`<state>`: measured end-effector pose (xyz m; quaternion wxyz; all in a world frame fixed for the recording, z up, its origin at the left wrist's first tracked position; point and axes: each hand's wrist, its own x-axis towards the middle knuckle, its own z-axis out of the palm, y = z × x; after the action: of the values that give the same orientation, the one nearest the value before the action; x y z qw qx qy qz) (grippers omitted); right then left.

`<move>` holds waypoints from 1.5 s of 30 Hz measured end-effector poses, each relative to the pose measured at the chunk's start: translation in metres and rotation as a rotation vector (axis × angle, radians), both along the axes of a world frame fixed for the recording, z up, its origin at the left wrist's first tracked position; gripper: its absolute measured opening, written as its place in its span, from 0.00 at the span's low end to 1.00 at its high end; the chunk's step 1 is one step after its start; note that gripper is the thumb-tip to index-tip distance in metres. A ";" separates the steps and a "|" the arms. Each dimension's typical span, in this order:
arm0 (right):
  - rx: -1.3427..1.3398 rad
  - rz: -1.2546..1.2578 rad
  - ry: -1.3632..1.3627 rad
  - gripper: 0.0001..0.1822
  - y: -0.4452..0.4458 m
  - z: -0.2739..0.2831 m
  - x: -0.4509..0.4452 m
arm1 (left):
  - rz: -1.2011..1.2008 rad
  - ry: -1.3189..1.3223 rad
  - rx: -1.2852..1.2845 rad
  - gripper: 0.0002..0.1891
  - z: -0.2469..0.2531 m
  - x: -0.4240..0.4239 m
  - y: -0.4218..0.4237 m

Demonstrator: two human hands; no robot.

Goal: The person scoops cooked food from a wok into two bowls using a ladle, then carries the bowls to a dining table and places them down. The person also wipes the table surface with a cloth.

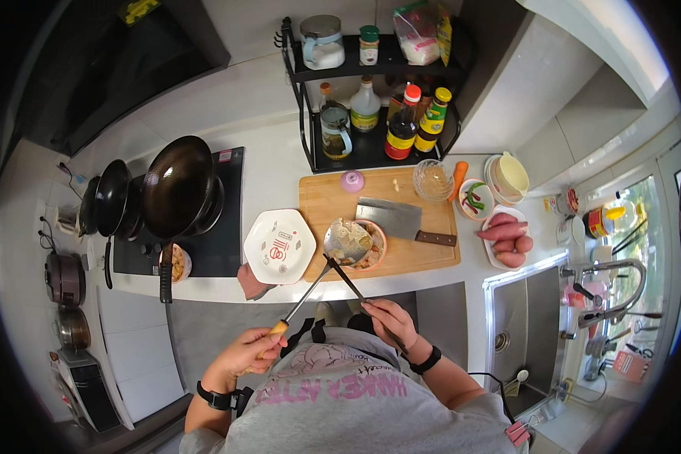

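Observation:
My left hand [251,350] grips the yellow wooden handle of a metal ladle [347,238]. Food pieces with a pale coating lie in the ladle's head. In my right hand [392,323] is a pair of dark chopsticks [349,281], whose tips meet the ladle near its neck. Partly under the ladle, an orange-rimmed bowl [378,262] of food pieces stands on the wooden cutting board [323,196]. A cleaver [394,217] lies just behind this bowl, its brown handle pointing right. To the left is a white hexagonal plate [261,249] with red decoration.
Woks and pans, including a large wok [179,187], are on the black cooktop [232,227]. A half onion [352,181] and a glass bowl [433,180] sit on the board. Rightward are sweet potatoes [504,231] and a sink [522,329]. A bottle rack [369,148] stands behind.

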<state>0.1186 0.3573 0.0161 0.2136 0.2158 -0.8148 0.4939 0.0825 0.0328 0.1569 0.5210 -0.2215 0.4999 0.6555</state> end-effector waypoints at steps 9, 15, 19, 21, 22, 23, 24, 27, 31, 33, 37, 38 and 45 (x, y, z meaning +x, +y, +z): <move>-0.063 -0.153 -0.041 0.18 0.006 0.004 0.012 | -0.088 0.006 -0.057 0.13 0.006 -0.005 0.004; -0.208 -0.256 -0.013 0.05 0.001 0.057 -0.006 | -0.140 0.049 -0.087 0.13 0.013 -0.010 0.007; -0.158 -0.277 -0.145 0.02 -0.003 0.085 -0.033 | -0.182 0.068 -0.098 0.12 0.015 -0.012 0.009; -0.109 -0.261 -0.167 0.02 -0.004 0.090 -0.045 | -0.192 0.075 -0.106 0.12 0.015 -0.012 0.010; -0.118 -0.252 -0.195 0.02 -0.003 0.082 -0.045 | -0.195 0.079 -0.109 0.12 0.015 -0.013 0.010; -0.141 -0.268 -0.166 0.02 -0.003 0.082 -0.043 | -0.198 0.082 -0.111 0.12 0.015 -0.013 0.010; -0.164 -0.283 -0.141 0.02 -0.004 0.081 -0.040 | -0.201 0.081 -0.113 0.12 0.014 -0.014 0.008; -0.146 -0.245 -0.044 0.04 -0.006 0.067 -0.024 | -0.190 0.078 -0.103 0.12 0.013 -0.014 0.008; -0.138 -0.177 -0.011 0.06 -0.013 0.048 -0.010 | -0.164 0.063 -0.084 0.12 0.011 -0.013 0.010; -0.132 -0.165 -0.027 0.06 -0.012 0.039 -0.006 | -0.155 0.057 -0.078 0.12 0.011 -0.014 0.012; -0.106 -0.239 0.003 0.07 0.000 0.020 -0.004 | -0.135 0.037 -0.084 0.12 0.009 -0.015 0.013; -0.114 -0.231 -0.020 0.08 0.002 0.019 0.000 | -0.133 0.035 -0.085 0.12 0.008 -0.015 0.013; -0.096 -0.195 -0.014 0.09 -0.004 0.025 -0.001 | -0.154 0.056 -0.113 0.12 0.009 -0.016 0.016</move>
<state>0.1173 0.3529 0.0407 0.2653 0.1215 -0.8088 0.5106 0.0668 0.0489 0.1662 0.5425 -0.1931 0.5658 0.5902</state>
